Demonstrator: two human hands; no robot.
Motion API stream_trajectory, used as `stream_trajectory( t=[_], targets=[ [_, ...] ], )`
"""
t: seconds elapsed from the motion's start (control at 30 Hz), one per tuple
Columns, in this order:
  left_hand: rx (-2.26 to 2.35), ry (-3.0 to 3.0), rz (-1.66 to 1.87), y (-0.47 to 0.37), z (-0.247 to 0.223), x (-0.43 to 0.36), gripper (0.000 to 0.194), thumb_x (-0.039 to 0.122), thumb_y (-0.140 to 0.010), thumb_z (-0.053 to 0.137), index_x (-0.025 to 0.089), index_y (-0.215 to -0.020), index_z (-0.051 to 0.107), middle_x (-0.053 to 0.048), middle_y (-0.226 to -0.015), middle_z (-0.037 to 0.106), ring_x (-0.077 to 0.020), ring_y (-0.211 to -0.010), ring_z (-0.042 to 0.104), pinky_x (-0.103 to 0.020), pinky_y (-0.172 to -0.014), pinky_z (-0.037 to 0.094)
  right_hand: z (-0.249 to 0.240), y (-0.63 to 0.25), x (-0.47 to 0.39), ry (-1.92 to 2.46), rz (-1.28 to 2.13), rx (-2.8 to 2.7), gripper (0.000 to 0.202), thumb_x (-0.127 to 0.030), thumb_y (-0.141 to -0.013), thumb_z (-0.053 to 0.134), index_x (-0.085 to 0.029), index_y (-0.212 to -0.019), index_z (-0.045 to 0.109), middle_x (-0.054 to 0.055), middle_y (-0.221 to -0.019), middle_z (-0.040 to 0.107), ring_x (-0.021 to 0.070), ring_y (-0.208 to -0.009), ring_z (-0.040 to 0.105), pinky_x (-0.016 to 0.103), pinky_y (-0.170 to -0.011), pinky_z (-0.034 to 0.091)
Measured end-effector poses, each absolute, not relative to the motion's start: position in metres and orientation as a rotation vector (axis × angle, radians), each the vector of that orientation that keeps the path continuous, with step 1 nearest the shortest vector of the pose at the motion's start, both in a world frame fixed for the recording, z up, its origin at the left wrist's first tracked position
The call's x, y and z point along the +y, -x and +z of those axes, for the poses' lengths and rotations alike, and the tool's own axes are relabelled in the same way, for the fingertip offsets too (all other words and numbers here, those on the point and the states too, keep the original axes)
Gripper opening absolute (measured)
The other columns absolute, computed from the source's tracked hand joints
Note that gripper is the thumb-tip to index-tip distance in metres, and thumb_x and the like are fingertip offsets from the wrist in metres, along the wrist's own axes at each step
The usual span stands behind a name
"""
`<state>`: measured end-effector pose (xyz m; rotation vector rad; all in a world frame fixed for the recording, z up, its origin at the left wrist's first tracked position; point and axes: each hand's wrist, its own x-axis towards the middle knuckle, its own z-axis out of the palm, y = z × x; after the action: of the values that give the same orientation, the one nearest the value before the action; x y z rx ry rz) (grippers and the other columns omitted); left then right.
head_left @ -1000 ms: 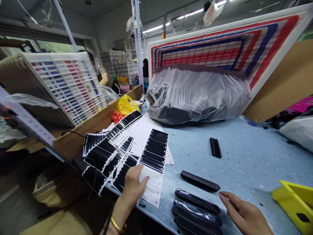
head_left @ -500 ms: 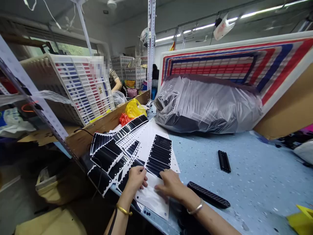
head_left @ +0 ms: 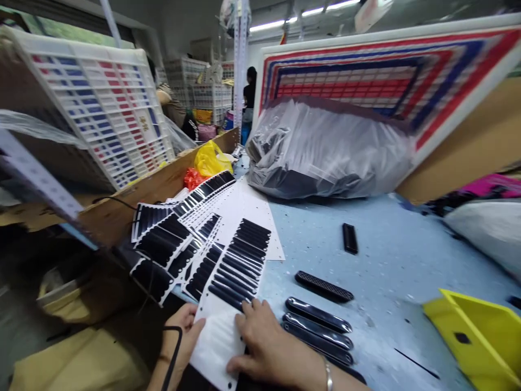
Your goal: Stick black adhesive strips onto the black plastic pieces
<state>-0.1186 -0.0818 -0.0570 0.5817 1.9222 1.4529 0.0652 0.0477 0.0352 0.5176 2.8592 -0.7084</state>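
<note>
A white sheet point(head_left: 217, 339) carrying a column of glossy black strips point(head_left: 244, 252) lies at the table's near edge. My left hand point(head_left: 183, 331) pinches the sheet's left edge between thumb and fingers. Spread over its lower part, my right hand point(head_left: 260, 336) rests with fingers apart, fingertips by the lowest strips. Several long glossy black pieces point(head_left: 317, 323) lie just right of that hand. Beyond them are a black piece with a mesh-like surface point(head_left: 323, 286) and a short black piece point(head_left: 350, 238). More strip sheets point(head_left: 163, 239) overlap on the left.
A yellow bin point(head_left: 480, 336) stands at the right. Large plastic-wrapped goods point(head_left: 329, 152) lean by a striped basket point(head_left: 350, 87) at the back. Yellow point(head_left: 211, 159) and red bags sit by the wooden edge board point(head_left: 138, 193). Two people are in the background.
The view has shifted right and down, bringing the long black pieces and yellow bin into fuller view. The strip sheet has come nearer and tilted; my left hand now grips its edge.
</note>
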Motion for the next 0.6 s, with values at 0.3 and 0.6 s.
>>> stream_trajectory(
  t=[0.3,0.6],
  targets=[
    [1.276,-0.3,1.498,0.092,-0.025,-0.093,0.062,0.042,-0.05,0.092,0.016,-0.103,0.073,-0.009,-0.081,0.074,-0.0255,-0.073,0.067,-0.033,-0.069,0.051,0.012,-0.098,0.021,-0.488,-0.721,3.07,0.07,-0.064,-0.084,0.065,-0.015,-0.133,0.054,0.02,-0.14,0.055,0.0384,-0.131,0.046,0.052,-0.111,0.036],
    [1.084,-0.395,1.419,0.104,-0.008,-0.075,0.047,0.031,-0.052,0.091,0.011,-0.092,0.075,-0.01,-0.076,0.074,-0.0206,-0.069,0.067,-0.028,-0.069,0.049,-0.06,-0.12,0.026,-0.283,-0.36,3.452,0.039,-0.044,-0.082,0.066,-0.016,-0.11,0.066,0.019,-0.124,0.068,0.0404,-0.115,0.06,0.046,-0.085,0.051]
  ],
)
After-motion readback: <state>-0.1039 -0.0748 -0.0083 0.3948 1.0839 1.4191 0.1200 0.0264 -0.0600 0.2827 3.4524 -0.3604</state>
